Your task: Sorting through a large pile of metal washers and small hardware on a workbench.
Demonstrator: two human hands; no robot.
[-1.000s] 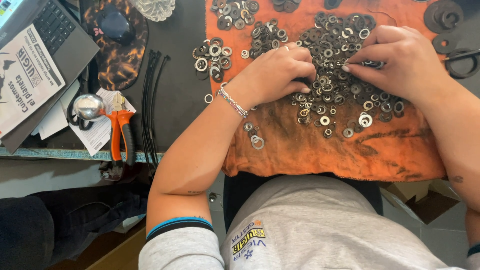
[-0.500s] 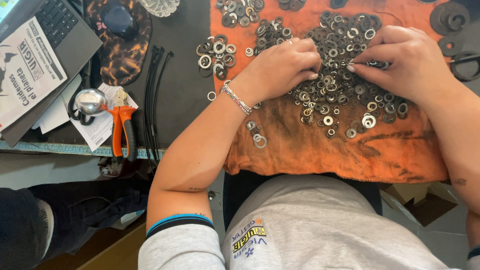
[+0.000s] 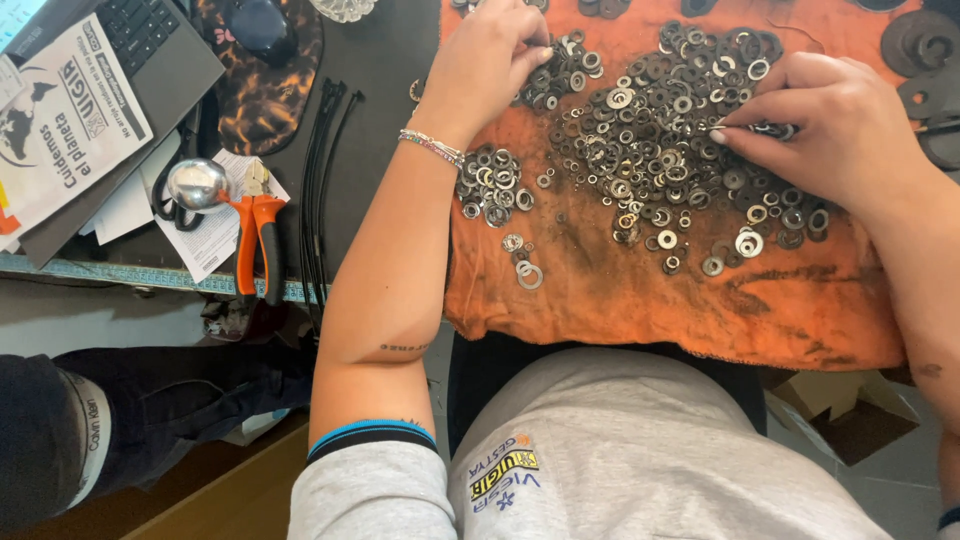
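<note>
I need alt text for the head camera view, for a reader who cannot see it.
Two bare hands sort a pile of metal washers on an orange cloth: the left hand reaches a small heap, and the right hand pinches a few washers. Orange-handled pliers and black cable ties lie at the left.

— What is the cloth like?

— Orange woven fabric, matt, smeared with dark greasy stains. The washers heaped on it are metal, some bright and shiny, others dull grey.

— And left of the cloth?

— A polished metal ball, mirror-glossy, beside pliers with smooth orange plastic grips. Black plastic cable ties lie on the dark matt tabletop. Farther left, printed paper.
</note>
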